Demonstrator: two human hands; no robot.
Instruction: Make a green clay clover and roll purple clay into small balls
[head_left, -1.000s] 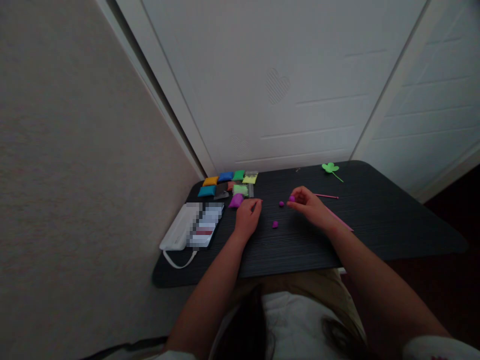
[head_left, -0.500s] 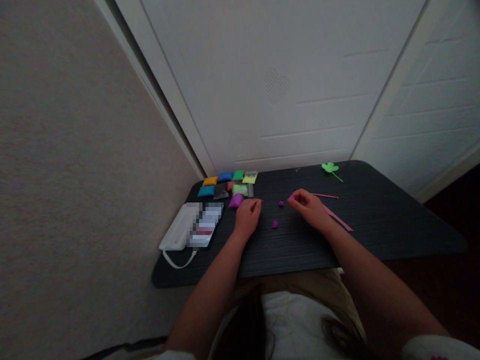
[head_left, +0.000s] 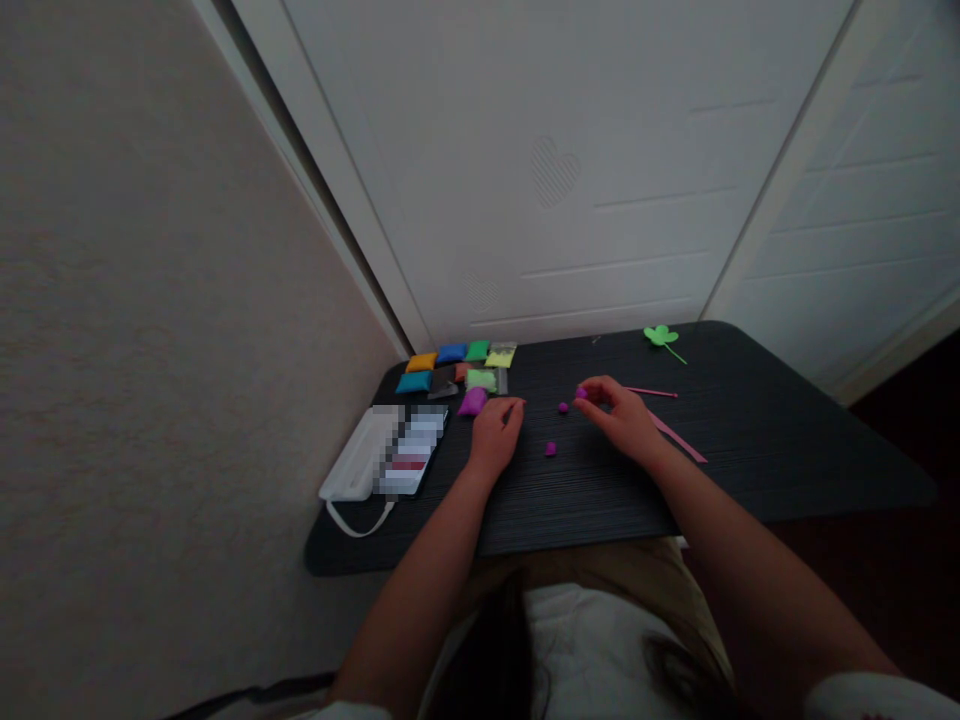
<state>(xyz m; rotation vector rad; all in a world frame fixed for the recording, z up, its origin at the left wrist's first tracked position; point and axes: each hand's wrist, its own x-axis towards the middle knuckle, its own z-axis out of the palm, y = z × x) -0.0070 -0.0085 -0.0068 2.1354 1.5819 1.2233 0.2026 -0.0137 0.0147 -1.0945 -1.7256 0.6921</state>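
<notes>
Between the thumb and forefinger tips of my right hand sits a small purple clay ball, just above or on the black table. A second purple ball lies to its left. Nearer to me is a small purple clay lump with a squarish outline. My left hand rests on the table, its thumb and forefinger curled together with a narrow gap behind the tips. Whether anything is between those tips is hidden. A purple clay lump or packet lies right behind it, touching or nearly so.
Coloured clay packets, among them an orange one and a light green one, lie at the back left. A phone and a white cabled case lie left. Pink sticks and a green clover shape are right.
The fingertips of my right hand have parted slightly, and more of the purple ball shows between them. My left hand and the other things have hardly moved.
</notes>
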